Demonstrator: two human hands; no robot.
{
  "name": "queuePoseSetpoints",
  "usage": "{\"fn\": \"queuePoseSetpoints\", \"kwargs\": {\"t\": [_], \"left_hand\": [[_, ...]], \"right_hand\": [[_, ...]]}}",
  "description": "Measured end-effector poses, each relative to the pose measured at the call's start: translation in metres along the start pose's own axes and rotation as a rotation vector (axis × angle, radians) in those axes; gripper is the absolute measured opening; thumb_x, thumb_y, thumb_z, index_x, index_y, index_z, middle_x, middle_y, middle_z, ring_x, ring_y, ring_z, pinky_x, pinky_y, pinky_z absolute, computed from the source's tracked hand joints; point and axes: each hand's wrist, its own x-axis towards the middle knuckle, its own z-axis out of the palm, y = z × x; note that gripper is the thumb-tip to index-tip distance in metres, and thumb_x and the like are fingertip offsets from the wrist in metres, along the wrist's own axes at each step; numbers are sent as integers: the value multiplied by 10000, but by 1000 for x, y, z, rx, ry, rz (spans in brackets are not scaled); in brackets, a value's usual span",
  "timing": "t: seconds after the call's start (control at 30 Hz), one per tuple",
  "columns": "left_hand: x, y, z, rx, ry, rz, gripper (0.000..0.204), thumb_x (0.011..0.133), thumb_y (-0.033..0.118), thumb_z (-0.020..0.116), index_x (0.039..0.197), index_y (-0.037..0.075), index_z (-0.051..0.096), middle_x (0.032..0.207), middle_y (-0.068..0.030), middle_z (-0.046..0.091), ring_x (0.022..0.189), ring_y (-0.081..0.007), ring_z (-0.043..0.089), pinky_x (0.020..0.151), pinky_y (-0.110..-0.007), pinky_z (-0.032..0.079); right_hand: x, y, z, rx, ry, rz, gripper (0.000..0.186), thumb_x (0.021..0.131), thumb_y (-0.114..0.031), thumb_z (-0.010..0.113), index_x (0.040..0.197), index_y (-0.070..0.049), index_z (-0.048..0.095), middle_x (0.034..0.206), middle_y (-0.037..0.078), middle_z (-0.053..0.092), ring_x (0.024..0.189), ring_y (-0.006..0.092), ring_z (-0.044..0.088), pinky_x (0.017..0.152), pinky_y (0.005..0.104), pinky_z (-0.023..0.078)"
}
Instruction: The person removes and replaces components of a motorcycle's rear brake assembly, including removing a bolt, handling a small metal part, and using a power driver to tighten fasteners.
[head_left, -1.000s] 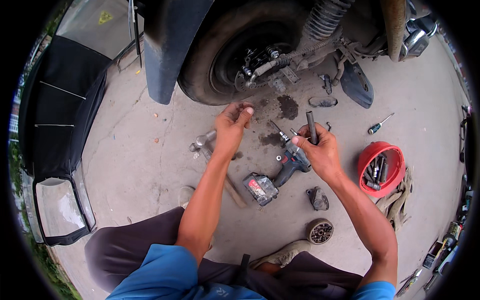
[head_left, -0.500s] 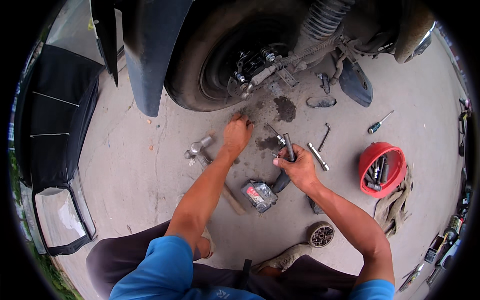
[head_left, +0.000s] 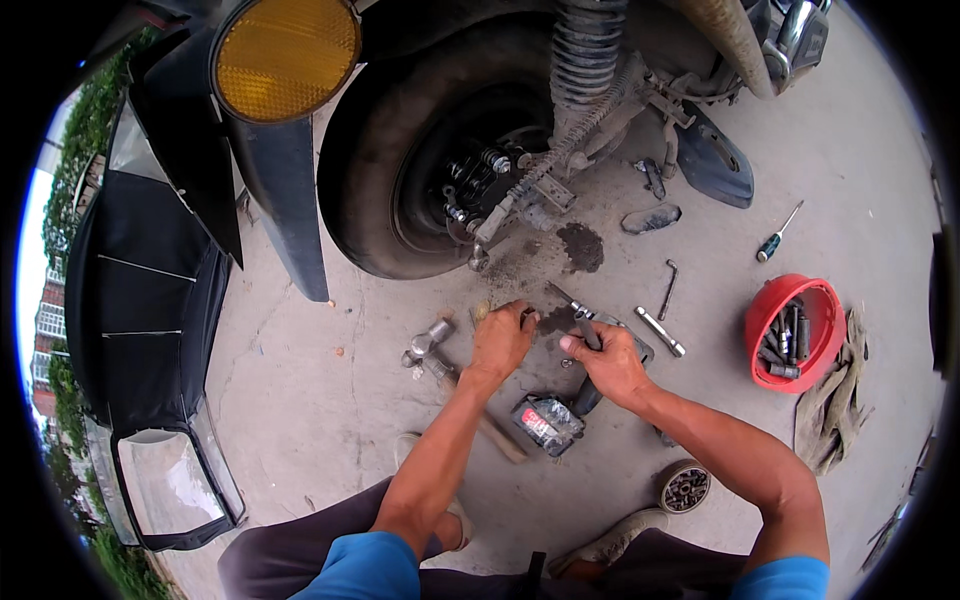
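Observation:
My right hand (head_left: 616, 368) is closed round a short dark metal rod (head_left: 588, 332), its upper end sticking out past the thumb. Under that hand lies a cordless power tool, its battery (head_left: 548, 423) toward me and a bit pointing away. My left hand (head_left: 503, 340) is low over the concrete, just left of the rod, with fingertips pinched together; what they hold, if anything, is too small to make out. Beside the left forearm rests a hammer (head_left: 432, 340), its wooden handle partly behind the arm. Ahead is a vehicle wheel (head_left: 365, 200) with a ball-ended linkage (head_left: 479, 260).
To the right lie a tubular wrench (head_left: 660, 332), a thin wrench (head_left: 669, 290) and a screwdriver (head_left: 780, 232). A red bowl-shaped container (head_left: 752, 345) holds sockets beside a cloth (head_left: 830, 410). A round tin (head_left: 664, 500) of small bolts stands near my shoe. Coil spring (head_left: 590, 60) and mudguard (head_left: 270, 200) hang above.
The view has shifted, bringing an amber reflector into sight. My left hand has drawn back from the wheel, closer to my right hand. The right hand keeps the rod.

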Motion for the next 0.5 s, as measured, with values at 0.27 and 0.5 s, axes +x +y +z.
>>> {"fn": "queuePoseSetpoints", "kwargs": {"t": [0.27, 0.5], "left_hand": [[-10, 61, -48, 63, -153, 61, 211, 914, 199, 649, 1029, 22, 643, 978, -218, 711, 949, -418, 678, 830, -477, 537], [-26, 68, -166, 618, -426, 708, 213, 919, 115, 608, 1079, -19, 655, 1253, -184, 627, 1050, -360, 668, 841, -453, 552]], "right_hand": [[-6, -112, -16, 370, -44, -349, 360, 979, -325, 677, 1018, 31, 717, 724, 62, 626, 703, 89, 515, 662, 294, 474], [11, -133, -21, 159, 129, -525, 304, 983, -278, 676, 1049, 17, 710, 772, 57, 630, 727, 104, 546, 684, 292, 479]]}}
